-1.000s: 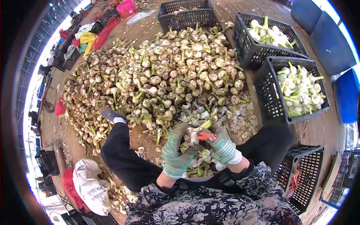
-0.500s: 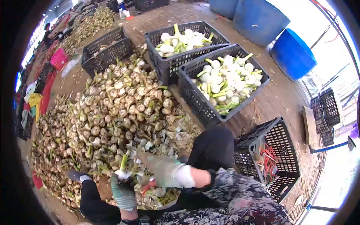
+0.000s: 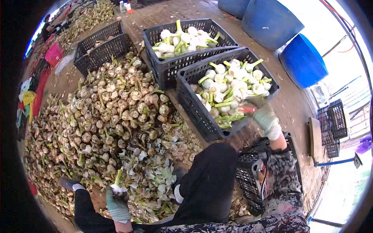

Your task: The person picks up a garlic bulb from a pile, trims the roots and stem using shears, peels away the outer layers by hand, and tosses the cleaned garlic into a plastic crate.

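Observation:
My left hand (image 3: 118, 206), in a green and white knit glove, is closed around a white garlic bulb (image 3: 118, 189) with its green stem pointing up, low over the heap. The gloved right hand (image 3: 267, 119) reaches over the near right rim of a black crate (image 3: 202, 123) full of peeled white garlic with green stems. A red object (image 3: 248, 109), blurred by motion, shows at its fingers; I cannot tell what kind of tool it is. Unpeeled garlic (image 3: 97, 120) lies heaped ahead, with loose peelings (image 3: 155, 176) between my legs.
Behind stands a second crate of peeled garlic (image 3: 161, 70); another black crate (image 3: 101, 52) sits at the heap's far edge. A black crate (image 3: 248, 186) is beside my right leg, partly hidden by my arm. Blue tubs (image 3: 303, 62) stand back right.
My right hand has swung from beside the left hand, up and right to the near crate, the red object with it. The left hand still holds a garlic bulb, slightly lower and further left.

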Demonstrator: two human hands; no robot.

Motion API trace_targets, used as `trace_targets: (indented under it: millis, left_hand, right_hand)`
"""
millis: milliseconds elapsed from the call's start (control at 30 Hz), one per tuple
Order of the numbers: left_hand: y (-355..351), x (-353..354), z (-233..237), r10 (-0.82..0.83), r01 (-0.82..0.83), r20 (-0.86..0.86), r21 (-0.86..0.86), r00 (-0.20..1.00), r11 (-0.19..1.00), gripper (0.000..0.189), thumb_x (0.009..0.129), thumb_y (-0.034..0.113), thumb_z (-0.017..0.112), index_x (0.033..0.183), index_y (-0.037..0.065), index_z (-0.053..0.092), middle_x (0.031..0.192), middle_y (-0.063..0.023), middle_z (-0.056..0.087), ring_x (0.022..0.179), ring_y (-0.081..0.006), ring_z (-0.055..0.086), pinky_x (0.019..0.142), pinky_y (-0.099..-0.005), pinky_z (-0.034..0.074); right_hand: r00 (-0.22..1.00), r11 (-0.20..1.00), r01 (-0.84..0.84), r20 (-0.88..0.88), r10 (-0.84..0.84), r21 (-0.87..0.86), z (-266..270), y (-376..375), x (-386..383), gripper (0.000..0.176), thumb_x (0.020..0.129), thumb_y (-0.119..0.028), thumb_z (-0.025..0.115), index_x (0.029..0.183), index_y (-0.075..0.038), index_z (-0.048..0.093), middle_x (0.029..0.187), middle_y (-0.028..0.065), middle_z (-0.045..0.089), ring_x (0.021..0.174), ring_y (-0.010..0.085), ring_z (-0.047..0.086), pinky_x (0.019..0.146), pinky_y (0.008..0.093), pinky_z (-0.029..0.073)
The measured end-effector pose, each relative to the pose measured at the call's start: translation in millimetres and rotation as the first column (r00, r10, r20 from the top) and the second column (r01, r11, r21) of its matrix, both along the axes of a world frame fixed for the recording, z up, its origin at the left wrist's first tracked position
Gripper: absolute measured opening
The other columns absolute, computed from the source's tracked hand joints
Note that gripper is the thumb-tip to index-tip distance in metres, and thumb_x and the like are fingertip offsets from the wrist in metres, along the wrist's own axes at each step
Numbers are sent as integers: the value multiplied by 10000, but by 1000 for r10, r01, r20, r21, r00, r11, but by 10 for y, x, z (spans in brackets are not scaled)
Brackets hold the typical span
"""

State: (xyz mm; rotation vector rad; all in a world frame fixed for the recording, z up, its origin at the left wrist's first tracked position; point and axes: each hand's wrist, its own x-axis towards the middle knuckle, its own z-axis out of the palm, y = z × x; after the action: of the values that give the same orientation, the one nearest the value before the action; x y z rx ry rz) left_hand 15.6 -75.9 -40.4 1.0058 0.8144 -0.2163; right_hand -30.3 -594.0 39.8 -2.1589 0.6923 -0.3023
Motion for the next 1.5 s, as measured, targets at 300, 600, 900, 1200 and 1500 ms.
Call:
trace_targets:
  millis: [300,600,900,1200,1500]
  left_hand:
    - [-65,3,18,-55,53,34,53,998,997,296,799,408,581,815,117,529,653,-23,528,575,-183,534,441,-263,387]
    - [-230,49,241,-64,149,244,-347,968,926,242,810,264,591,865,30,563,843,-100,594,810,-227,566,801,-372,475]
    - [110,-147,718,-293,223,614,190,733,956,586,731,23,662,1249,1,390,1164,-99,494,1005,-194,520,843,-306,448]
    - [345,-324,844,-245,170,611,179,753,969,584,744,62,678,1247,-16,391,1174,-84,484,1044,-165,486,894,-291,396]
    - [423,-352,809,-264,236,638,131,724,963,566,793,135,631,1272,-20,372,1217,-92,464,1086,-163,461,922,-285,366]
  right_hand:
    - [907,600,-200,-378,-185,-774,-562,-265,633,338,690,-168,640,1015,-100,575,867,156,622,803,315,596,694,381,472]
    - [795,517,-582,308,522,628,560,1676,462,434,772,-196,628,1155,-40,494,1040,153,585,888,203,610,740,324,501]
    - [731,318,-571,292,617,757,-182,3258,489,587,749,-259,675,1206,15,430,1089,129,549,951,208,567,775,335,479]
    - [767,290,-601,436,471,744,-128,4028,373,516,782,-185,638,1202,18,417,1110,117,543,987,152,530,849,284,430]
    - [766,380,-599,367,528,704,40,4169,408,392,783,-126,627,1130,11,506,996,92,604,912,146,559,821,280,438]
